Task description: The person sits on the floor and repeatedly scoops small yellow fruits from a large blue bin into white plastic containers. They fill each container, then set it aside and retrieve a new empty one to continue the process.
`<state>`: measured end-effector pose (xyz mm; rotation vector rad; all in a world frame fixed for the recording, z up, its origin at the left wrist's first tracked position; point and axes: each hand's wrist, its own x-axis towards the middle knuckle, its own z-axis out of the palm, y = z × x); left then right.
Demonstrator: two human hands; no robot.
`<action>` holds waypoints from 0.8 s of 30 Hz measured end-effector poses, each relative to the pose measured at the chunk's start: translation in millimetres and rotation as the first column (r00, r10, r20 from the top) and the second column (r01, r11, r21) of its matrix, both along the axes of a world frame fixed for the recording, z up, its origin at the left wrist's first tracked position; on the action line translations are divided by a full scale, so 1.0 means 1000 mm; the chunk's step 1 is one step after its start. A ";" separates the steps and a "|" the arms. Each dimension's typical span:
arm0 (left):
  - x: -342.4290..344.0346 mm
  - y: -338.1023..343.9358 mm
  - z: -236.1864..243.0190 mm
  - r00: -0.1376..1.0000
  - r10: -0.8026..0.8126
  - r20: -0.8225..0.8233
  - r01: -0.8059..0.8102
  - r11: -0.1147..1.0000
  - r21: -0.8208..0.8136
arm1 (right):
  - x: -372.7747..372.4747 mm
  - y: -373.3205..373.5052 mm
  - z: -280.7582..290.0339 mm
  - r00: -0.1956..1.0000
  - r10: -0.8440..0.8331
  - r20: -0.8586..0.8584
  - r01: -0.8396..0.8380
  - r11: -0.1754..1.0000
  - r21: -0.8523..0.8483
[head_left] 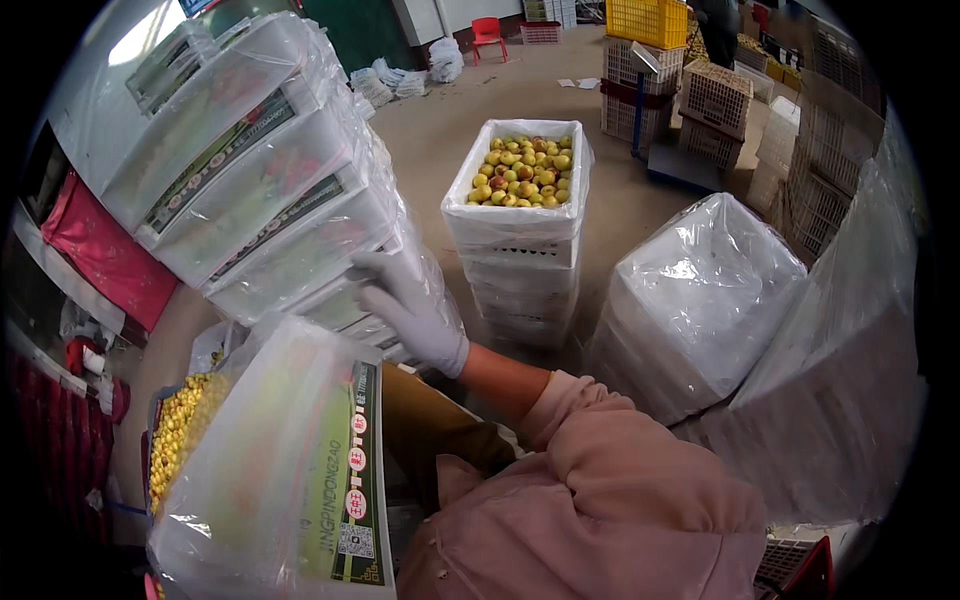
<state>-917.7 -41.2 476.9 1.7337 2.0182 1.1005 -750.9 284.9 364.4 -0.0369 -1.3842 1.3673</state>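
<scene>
My right hand (415, 318), in a pale glove, reaches left across my body with its fingers apart and nothing visible in them. It is in front of a tall stack of plastic-wrapped boxes (270, 190) with printed dark bands; I cannot tell whether it touches them. Close below the hand, a printed box in a clear plastic bag (270, 460) stands tilted near my lap. My left hand does not show. Behind that box, a container of small yellow-green fruit (180, 425) is partly covered.
Ahead stands a lined white crate stack (515, 225), its top full of green-brown jujubes (525, 172). Plastic-covered stacks (700, 290) crowd the right. Farther back are a scale (685, 167), slatted crates (715, 98), a yellow crate (646, 22) and a red chair (487, 36).
</scene>
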 end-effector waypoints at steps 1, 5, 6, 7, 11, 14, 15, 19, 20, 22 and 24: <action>-0.003 -0.011 -0.009 0.998 0.064 0.024 -0.064 0.998 0.010 | -0.012 -0.013 0.024 0.998 0.028 0.055 -0.040 0.972 0.233; -0.010 -0.061 -0.039 0.940 0.310 0.143 -0.318 0.947 0.038 | -0.083 -0.055 0.068 0.884 0.237 0.403 -0.461 0.586 0.666; -0.013 -0.082 -0.046 0.908 0.378 0.183 -0.389 0.920 0.033 | -0.093 -0.067 0.079 0.684 0.264 0.680 -0.710 0.454 0.538; -0.013 -0.105 -0.054 0.869 0.435 0.237 -0.452 0.892 0.022 | -0.105 -0.078 0.080 0.403 0.233 0.885 -0.897 0.292 0.332; 0.006 -0.172 -0.056 0.686 0.537 0.490 -0.542 0.827 -0.148 | -0.184 -0.081 0.015 0.089 0.463 0.882 -0.981 -0.110 0.157; -0.019 -0.163 -0.071 0.534 0.496 0.685 -0.366 0.866 -0.342 | -0.216 -0.086 -0.014 -0.160 0.443 0.882 -0.972 -0.225 -0.064; -0.034 -0.166 -0.083 0.627 0.489 0.607 -0.350 0.872 -0.341 | -0.223 -0.089 -0.013 -0.139 0.389 0.911 -0.973 -0.226 -0.052; -0.027 -0.213 -0.146 0.759 0.519 0.393 -0.302 0.816 -0.494 | -0.252 -0.135 -0.041 -0.010 0.186 0.982 -0.920 -0.386 0.064; -0.021 -0.212 -0.156 0.778 0.534 0.331 -0.326 0.793 -0.514 | -0.255 -0.144 -0.061 0.072 0.211 0.975 -0.899 -0.409 0.155; -0.010 -0.224 -0.199 0.874 0.478 0.093 -0.382 0.791 -0.478 | -0.248 -0.165 -0.108 0.234 0.279 0.931 -0.830 -0.442 0.341; 0.003 -0.226 -0.243 0.845 0.485 -0.228 -0.535 0.755 -0.379 | -0.235 -0.183 -0.138 0.314 0.177 0.933 -0.800 -0.481 0.360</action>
